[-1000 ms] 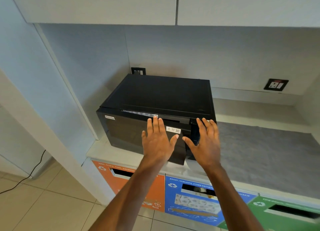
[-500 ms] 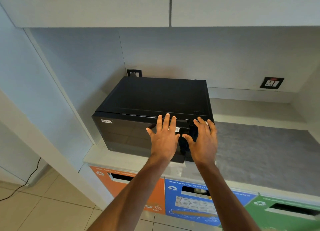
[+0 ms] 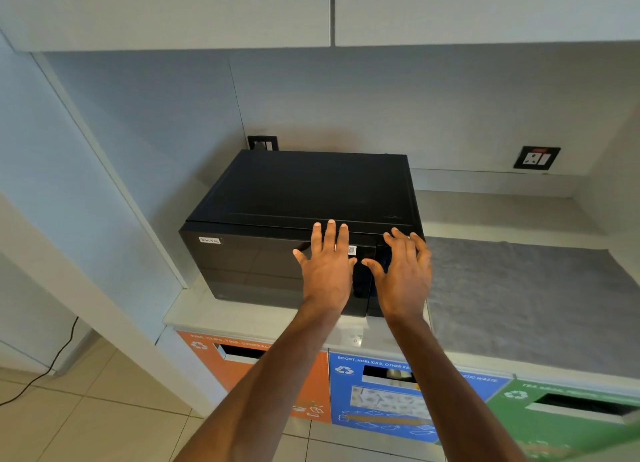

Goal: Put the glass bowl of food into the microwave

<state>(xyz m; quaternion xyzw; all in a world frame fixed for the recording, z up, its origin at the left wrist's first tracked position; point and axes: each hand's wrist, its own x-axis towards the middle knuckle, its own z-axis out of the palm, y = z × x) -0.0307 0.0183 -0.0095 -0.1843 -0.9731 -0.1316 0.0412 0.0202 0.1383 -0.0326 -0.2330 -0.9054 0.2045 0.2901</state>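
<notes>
Both hands, left (image 3: 327,271) and right (image 3: 401,274), are spread flat and empty against the shut microwave (image 3: 304,219). No bowl is visible; glass is probably heavy, slippery, best held under its rim.

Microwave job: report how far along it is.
Done: the microwave door looks shut, and no glass bowl is in view, so whether it is inside cannot be told. In hand: the left hand lies flat and open against the door, and the right hand is spread at the panel beside it; neither holds anything. Left: nothing visible on the counter waits to go in.
</notes>
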